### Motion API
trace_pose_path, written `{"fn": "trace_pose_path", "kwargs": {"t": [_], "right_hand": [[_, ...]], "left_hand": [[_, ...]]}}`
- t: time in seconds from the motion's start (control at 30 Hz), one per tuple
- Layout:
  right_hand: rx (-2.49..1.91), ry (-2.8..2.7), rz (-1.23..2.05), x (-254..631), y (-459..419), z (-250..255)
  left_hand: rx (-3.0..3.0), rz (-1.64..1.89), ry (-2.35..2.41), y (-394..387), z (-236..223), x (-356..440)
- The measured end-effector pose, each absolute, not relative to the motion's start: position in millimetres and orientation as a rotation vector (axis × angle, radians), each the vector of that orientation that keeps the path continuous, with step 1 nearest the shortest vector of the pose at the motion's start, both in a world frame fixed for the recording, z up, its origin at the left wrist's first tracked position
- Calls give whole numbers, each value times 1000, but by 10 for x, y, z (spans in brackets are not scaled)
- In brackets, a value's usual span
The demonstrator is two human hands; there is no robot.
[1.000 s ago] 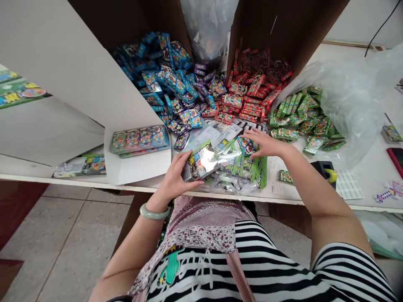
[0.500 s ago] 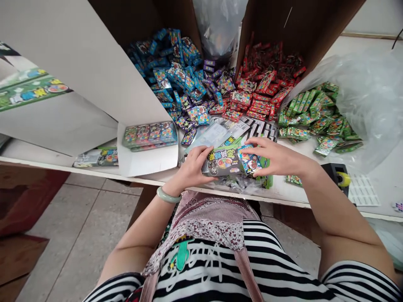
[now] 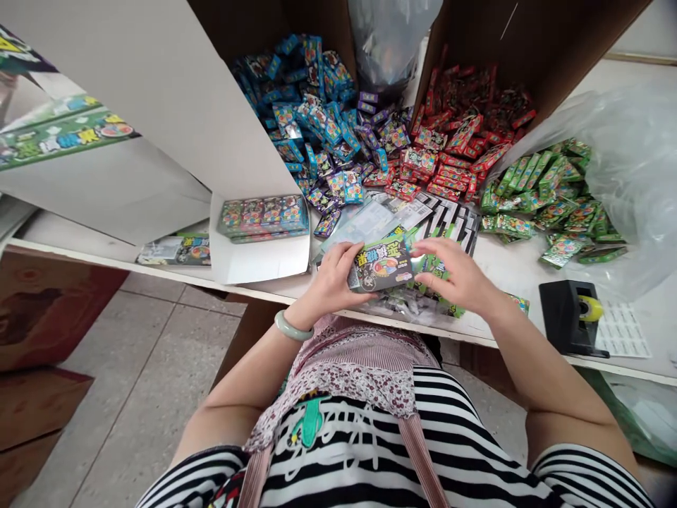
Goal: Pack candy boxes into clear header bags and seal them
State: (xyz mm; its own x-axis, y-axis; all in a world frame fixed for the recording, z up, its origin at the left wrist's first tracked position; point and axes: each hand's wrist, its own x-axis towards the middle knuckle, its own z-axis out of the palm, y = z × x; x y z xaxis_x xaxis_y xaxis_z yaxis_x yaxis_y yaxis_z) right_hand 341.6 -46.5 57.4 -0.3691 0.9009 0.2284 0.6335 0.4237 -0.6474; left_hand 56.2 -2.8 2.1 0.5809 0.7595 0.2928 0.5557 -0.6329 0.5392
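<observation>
A dark printed candy box (image 3: 383, 265) lies in my left hand (image 3: 338, 279), with the fingers on its far edge and the thumb along its near edge. My right hand (image 3: 458, 275) is just off the box's right end, thumb and fingers apart, and nothing shows between them. Under both hands rest flat black-and-green printed cartons (image 3: 431, 264) and clear plastic wrappers (image 3: 410, 303). Blue packets (image 3: 317, 120), purple packets (image 3: 328, 222), red packets (image 3: 449, 159) and green packets (image 3: 555, 194) lie in heaps beyond.
To the left, a white open-flapped box (image 3: 259, 264) holds rows of small packets. A black tape dispenser (image 3: 563, 317) and a label sheet (image 3: 624, 328) sit at the right. Clear plastic bags (image 3: 639, 176) border the green heap. The table's front edge (image 3: 254, 291) is close to my body.
The small blue packet in my right hand is out of sight now, apparently inside the dark box. My right fingers have come off it at the box's end. The whole view has shifted slightly.
</observation>
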Motion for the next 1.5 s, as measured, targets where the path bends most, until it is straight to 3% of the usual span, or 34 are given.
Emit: {"fn": "trace_pose_path", "kwargs": {"t": [0.2,0.37,0.53,0.97,1.2,1.37,1.5], "right_hand": [[-1301,-2040,668,3301,-613,490],[-1280,-1426,770,2969,-765,225],[-1301,-1085,887,2677,-736,89],[-1392,-1206,932,2815,-891,-99],[-1352,-1283,980,2901,-814,85],[-1241,-1091,1195,2875,-682,161],[-1254,-1281,1107,2873,-686,247]], "left_hand": [[2403,831,1187,-103,11,559],[2279,1020,1356,-227,77,667],[1950,933,1143,-336,-15,768],[1515,851,759,-306,-161,816],[1561,1021,989,-216,-15,871],[1323,1117,908,-177,86,874],[1277,1087,903,-216,135,802]]}}
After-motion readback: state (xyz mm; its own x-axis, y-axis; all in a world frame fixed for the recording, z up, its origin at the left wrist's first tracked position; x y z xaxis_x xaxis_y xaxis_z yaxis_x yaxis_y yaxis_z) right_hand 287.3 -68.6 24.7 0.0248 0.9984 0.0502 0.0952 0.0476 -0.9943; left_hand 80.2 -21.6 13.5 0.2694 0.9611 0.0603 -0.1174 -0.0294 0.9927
